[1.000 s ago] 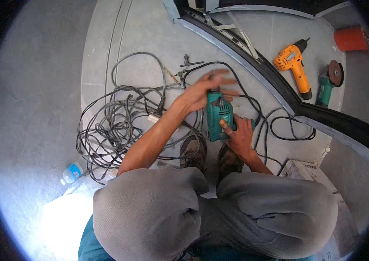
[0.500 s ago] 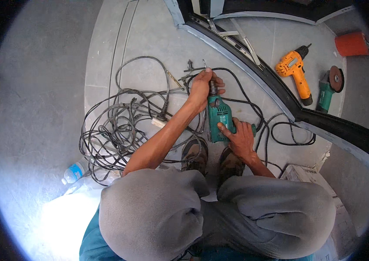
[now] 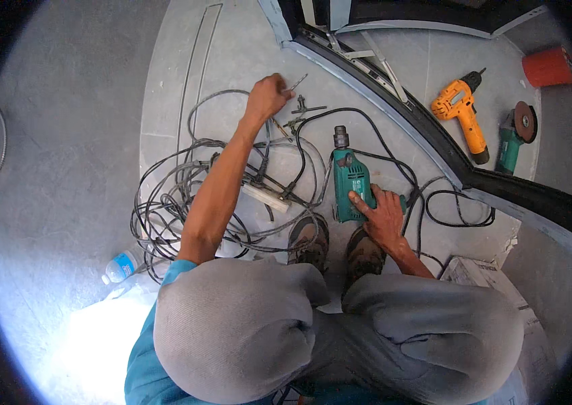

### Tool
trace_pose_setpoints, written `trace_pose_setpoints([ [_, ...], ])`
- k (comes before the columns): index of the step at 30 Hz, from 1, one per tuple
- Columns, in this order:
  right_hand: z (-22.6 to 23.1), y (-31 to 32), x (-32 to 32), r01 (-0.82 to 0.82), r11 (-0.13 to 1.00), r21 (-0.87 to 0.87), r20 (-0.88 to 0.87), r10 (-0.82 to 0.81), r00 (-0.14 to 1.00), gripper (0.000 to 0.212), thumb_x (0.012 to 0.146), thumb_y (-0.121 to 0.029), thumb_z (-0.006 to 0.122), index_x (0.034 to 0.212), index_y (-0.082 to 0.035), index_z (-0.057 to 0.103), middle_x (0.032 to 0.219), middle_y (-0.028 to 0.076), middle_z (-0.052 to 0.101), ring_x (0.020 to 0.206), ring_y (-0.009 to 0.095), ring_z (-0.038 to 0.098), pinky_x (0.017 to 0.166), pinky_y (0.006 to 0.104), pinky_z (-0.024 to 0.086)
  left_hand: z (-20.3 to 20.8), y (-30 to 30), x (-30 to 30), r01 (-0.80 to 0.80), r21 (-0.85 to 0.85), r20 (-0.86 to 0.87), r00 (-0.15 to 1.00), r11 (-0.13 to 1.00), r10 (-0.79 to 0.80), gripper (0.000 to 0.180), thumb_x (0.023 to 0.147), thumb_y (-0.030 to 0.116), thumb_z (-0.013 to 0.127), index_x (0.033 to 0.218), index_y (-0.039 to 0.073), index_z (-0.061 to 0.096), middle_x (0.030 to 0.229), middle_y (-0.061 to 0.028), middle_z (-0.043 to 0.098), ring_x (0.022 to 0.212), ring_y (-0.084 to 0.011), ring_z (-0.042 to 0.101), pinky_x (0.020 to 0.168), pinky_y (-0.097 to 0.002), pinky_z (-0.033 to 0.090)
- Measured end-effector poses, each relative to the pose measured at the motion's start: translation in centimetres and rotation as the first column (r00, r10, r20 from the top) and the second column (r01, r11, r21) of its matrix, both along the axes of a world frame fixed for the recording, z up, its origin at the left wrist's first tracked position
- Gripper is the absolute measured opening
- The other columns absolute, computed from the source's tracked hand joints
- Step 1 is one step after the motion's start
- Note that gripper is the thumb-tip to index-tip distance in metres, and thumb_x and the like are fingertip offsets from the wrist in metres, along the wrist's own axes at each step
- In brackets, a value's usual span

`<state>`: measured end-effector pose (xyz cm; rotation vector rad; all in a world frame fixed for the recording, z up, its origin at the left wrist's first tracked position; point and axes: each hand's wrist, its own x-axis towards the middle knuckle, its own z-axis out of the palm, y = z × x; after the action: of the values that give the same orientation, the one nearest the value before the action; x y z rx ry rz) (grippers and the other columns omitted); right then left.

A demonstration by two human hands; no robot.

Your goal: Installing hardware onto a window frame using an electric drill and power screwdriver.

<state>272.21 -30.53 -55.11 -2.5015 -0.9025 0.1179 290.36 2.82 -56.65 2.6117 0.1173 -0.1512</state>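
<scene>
My left hand [image 3: 269, 96] is pinched on a thin metal drill bit [image 3: 297, 82], which points up and to the right, away from the drill. A green corded drill [image 3: 352, 179] lies on the floor in front of my shoes with its chuck [image 3: 341, 137] pointing away from me; no bit sticks out of it. Wrapped round the drill's handle is my right hand [image 3: 384, 214], thumb across the body. A chuck key [image 3: 303, 106] lies just right of my left hand. Nearer to me, small metal pieces [image 3: 281, 129] rest by the cable.
Black cable [image 3: 178, 202] spreads in a tangled heap to the left, with a pale power strip [image 3: 265, 197] in it. Behind the black door frame [image 3: 427, 135] lie an orange drill [image 3: 461, 111], a green angle grinder [image 3: 512, 145] and a red cylinder [image 3: 549, 67]. A plastic bottle [image 3: 121, 267] lies at left.
My left hand has left the chuck and moved away and to the left, taking the drill bit with it. The drill, still under my right hand, now has a bare chuck.
</scene>
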Motion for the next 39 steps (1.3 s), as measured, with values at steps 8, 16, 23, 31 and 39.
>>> trace_pose_setpoints([
  [8, 1.4, 0.1, 0.0, 0.018, 0.998, 0.060, 0.051, -0.021, 0.998, 0.102, 0.054, -0.003, 0.076, 0.139, -0.036, 0.031, 0.114, 0.018, 0.050, 0.084, 0.029, 0.050, 0.071, 0.0415, 0.038, 2.6, -1.7, -6.3, -0.200, 0.259, -0.307, 0.911, 0.945, 0.277, 0.042, 0.073, 0.039, 0.067, 0.079, -0.002, 0.067, 0.075, -0.0251, 0.063, 0.078, -0.0387, 0.063, 0.069, -0.0440, 0.050],
  [16, 2.9, 0.9, -0.3, 0.036, 0.987, 0.155, 0.089, -0.050, 0.995, 0.100, 0.047, -0.004, 0.078, 0.135, -0.031, 0.039, 0.114, 0.017, 0.050, 0.084, 0.029, 0.050, 0.070, 0.0411, 0.038, 3.6, -0.3, -6.8, -0.416, -0.376, -0.273, 0.903, 0.828, 0.330, 0.025, 0.088, 0.022, 0.054, 0.095, -0.001, 0.052, 0.087, -0.0138, 0.064, 0.083, -0.0213, 0.065, 0.066, -0.0334, 0.053],
  [23, 4.2, 1.5, -1.0, 0.046, 0.971, 0.234, 0.104, -0.072, 0.992, 0.100, 0.046, -0.006, 0.079, 0.134, -0.033, 0.039, 0.114, 0.016, 0.051, 0.085, 0.029, 0.051, 0.069, 0.0410, 0.038, 10.2, -7.1, -6.9, -0.224, -0.891, -0.202, 0.974, 0.395, 0.098, 0.027, 0.091, 0.021, 0.054, 0.106, -0.002, 0.048, 0.092, -0.0139, 0.062, 0.084, -0.0234, 0.064, 0.069, -0.0320, 0.055],
  [31, 4.0, 1.7, -1.5, 0.059, 0.967, 0.247, 0.122, -0.092, 0.988, 0.107, 0.038, -0.009, 0.082, 0.133, -0.034, 0.039, 0.113, 0.015, 0.051, 0.084, 0.029, 0.051, 0.069, 0.0411, 0.039, 10.6, -7.5, -7.7, -0.187, -0.916, -0.166, 0.982, 0.354, 0.088, 0.028, 0.090, 0.016, 0.056, 0.109, -0.004, 0.052, 0.093, -0.0142, 0.063, 0.086, -0.0233, 0.065, 0.072, -0.0330, 0.056],
  [39, 4.2, 1.2, -1.2, 0.050, 0.975, 0.215, 0.079, -0.069, 0.995, 0.107, 0.039, -0.007, 0.081, 0.134, -0.032, 0.039, 0.113, 0.016, 0.051, 0.086, 0.029, 0.050, 0.071, 0.0403, 0.039, 10.7, -7.6, -7.6, -0.154, -0.924, -0.141, 0.988, 0.351, 0.061, 0.027, 0.090, 0.018, 0.057, 0.107, -0.003, 0.052, 0.095, -0.0156, 0.063, 0.089, -0.0246, 0.064, 0.075, -0.0337, 0.056],
])
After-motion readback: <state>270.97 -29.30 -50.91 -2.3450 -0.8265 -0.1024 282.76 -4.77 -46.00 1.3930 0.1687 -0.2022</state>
